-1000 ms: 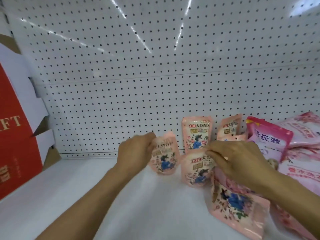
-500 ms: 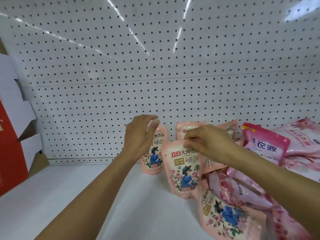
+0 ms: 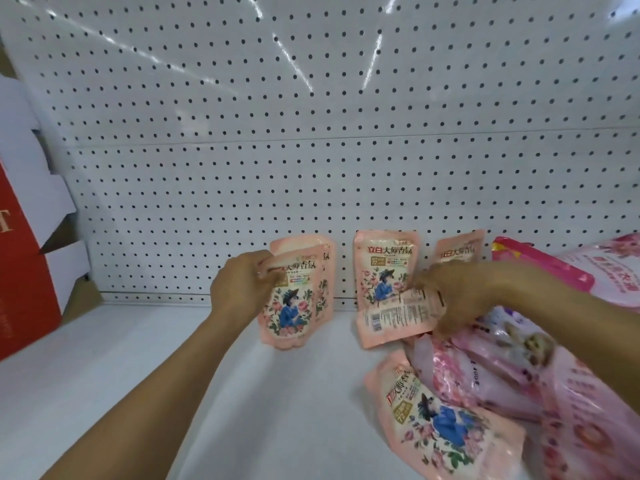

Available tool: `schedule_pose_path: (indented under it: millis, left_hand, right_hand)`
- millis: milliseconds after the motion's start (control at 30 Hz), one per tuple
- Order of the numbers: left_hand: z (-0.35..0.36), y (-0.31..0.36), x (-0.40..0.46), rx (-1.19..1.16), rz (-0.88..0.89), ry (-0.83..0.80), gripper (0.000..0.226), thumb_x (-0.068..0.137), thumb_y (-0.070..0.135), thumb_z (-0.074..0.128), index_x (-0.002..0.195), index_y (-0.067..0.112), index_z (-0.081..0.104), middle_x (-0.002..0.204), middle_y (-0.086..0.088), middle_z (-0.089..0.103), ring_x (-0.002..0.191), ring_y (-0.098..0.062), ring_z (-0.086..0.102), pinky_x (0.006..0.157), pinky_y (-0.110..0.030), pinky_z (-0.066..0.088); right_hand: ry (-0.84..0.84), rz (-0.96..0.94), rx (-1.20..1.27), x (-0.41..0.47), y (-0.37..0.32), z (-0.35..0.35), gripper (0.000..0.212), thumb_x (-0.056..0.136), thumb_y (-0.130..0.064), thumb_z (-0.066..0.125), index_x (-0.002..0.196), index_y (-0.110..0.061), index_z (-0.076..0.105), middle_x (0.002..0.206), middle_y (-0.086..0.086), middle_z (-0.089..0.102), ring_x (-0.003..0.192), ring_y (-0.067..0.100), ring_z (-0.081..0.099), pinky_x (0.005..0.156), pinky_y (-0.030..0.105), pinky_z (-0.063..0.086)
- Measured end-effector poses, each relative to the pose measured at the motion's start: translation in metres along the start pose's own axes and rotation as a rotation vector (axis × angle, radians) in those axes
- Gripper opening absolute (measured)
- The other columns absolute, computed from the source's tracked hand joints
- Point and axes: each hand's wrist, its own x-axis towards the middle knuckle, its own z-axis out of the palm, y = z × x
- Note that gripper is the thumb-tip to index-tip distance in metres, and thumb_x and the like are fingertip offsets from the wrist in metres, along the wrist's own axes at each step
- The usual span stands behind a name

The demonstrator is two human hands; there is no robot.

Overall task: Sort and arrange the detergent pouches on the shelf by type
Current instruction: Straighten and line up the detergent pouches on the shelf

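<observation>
Red carton (image 3: 20, 271): stood at the far left end of the shelf (image 3: 138, 375), well left of the pegboard (image 3: 311, 133)'s middle; only a pale letter "T" showed on its red face, the rest cut off.
Left hand (image 3: 239, 289): clenched on the top left corner of a peach pouch (image 3: 289, 306), holding it upright in front of a second like pouch (image 3: 323, 271) that leaned against the pegboard.
Front label: large Chinese characters, a figure in a blue dress and hat, pink roses; the small print could not be read.
Standing pouches: one peach pouch (image 3: 384, 268) upright against the pegboard right of centre, another (image 3: 457, 251) just beyond it, partly hidden by the right wrist; a "72" badge showed on the nearer.
Right hand (image 3: 450, 299): grasped a peach pouch turned back-out (image 3: 391, 318), lying sideways, barcode and fine print showing.
Loose pile: below the pegboard's right end, a peach pouch (image 3: 446, 420) lay flat among larger pink pouches (image 3: 588, 278); "400" could be read on one.
Step in hand: apparently lining up the small peach pouches along the pegboard.
Next move: probably turning the back-out pouch face forward and upright, then setting it into the row.
</observation>
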Motion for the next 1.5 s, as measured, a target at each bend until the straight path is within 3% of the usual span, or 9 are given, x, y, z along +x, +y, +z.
schedule_pose_path:
  millis: [133,267,400,767,933,1067,1200,1333,1500]
  left_hand:
    - [0.005,-0.01,0.002,-0.042,-0.066,0.008,0.018,0.09,0.038,0.066,0.078,0.026,0.059,0.077,0.005,0.068,0.075,-0.021,0.066,0.065,-0.033,0.051]
    - [0.005,-0.012,0.0,-0.177,-0.046,-0.009,0.011,0.087,0.033,0.07,0.086,0.024,0.063,0.083,0.003,0.071,0.079,-0.022,0.069,0.072,-0.047,0.058]
    - [0.004,-0.011,-0.005,-0.233,-0.049,-0.002,0.01,0.087,0.027,0.071,0.092,0.021,0.065,0.086,0.003,0.071,0.08,-0.022,0.069,0.074,-0.048,0.058]
    - [-0.002,-0.002,-0.016,-0.364,-0.114,-0.021,0.032,0.089,0.022,0.07,0.118,0.015,0.06,0.109,0.0,0.068,0.096,-0.02,0.067,0.078,-0.037,0.056]
    - [-0.012,0.02,-0.053,-0.198,0.137,0.373,0.041,0.086,0.021,0.07,0.121,0.017,0.05,0.112,0.011,0.05,0.106,-0.012,0.052,0.083,-0.028,0.043]
    - [0.003,0.045,-0.096,-0.319,0.198,-0.275,0.025,0.088,0.034,0.07,0.11,0.03,0.057,0.099,0.014,0.062,0.091,-0.005,0.059,0.079,-0.023,0.049]
    - [0.035,0.065,-0.115,0.047,0.093,-0.706,0.056,0.084,0.07,0.052,0.11,0.021,0.061,0.106,0.006,0.064,0.093,-0.014,0.06,0.085,-0.035,0.051]
    - [0.049,0.069,-0.111,0.166,0.144,-0.741,0.035,0.093,0.051,0.058,0.105,0.019,0.062,0.121,-0.001,0.063,0.102,-0.02,0.057,0.081,-0.03,0.043]
    - [0.032,0.063,-0.108,-0.626,0.017,-0.479,0.006,0.096,0.02,0.062,0.099,0.019,0.067,0.1,0.002,0.075,0.087,-0.013,0.073,0.073,-0.03,0.06]
  right_hand:
    - [0.002,-0.017,-0.053,-0.005,0.0,0.014,0.079,0.078,-0.029,0.071,0.146,-0.025,0.033,0.133,-0.003,0.051,0.115,0.018,0.055,0.097,0.032,0.05]
    - [0.294,-0.125,-0.297,-0.006,-0.005,0.018,0.011,0.089,-0.02,0.055,0.098,-0.02,0.062,0.09,-0.004,0.062,0.083,0.015,0.061,0.078,0.035,0.056]
    - [0.589,-0.214,-0.133,-0.002,-0.015,-0.011,0.019,0.093,-0.02,0.054,0.075,-0.022,0.058,0.069,-0.009,0.058,0.066,0.014,0.058,0.061,0.029,0.049]
    - [0.693,-0.322,0.185,0.053,-0.077,-0.026,0.008,0.093,-0.026,0.059,0.093,-0.022,0.066,0.092,-0.004,0.069,0.087,0.021,0.064,0.076,0.035,0.051]
    - [0.685,-0.38,0.285,0.025,-0.055,-0.016,0.037,0.091,-0.03,0.063,0.128,-0.026,0.057,0.122,-0.008,0.06,0.114,0.01,0.054,0.092,0.037,0.047]
    - [0.661,-0.353,0.268,-0.009,-0.024,0.004,0.037,0.092,-0.032,0.063,0.128,-0.027,0.058,0.12,-0.011,0.06,0.106,0.003,0.052,0.093,0.035,0.047]
    - [0.502,-0.35,0.219,-0.03,-0.002,0.029,0.024,0.091,-0.031,0.065,0.115,-0.025,0.067,0.112,-0.013,0.067,0.1,0.004,0.06,0.092,0.037,0.051]
    - [0.36,-0.398,0.197,-0.042,-0.002,0.055,0.03,0.091,-0.035,0.064,0.12,-0.027,0.064,0.115,-0.014,0.063,0.103,0.004,0.058,0.094,0.034,0.05]
    - [0.345,-0.334,0.514,-0.048,-0.014,0.075,0.087,0.085,-0.042,0.07,0.153,-0.03,0.018,0.144,-0.019,0.039,0.125,0.002,0.045,0.109,0.027,0.036]
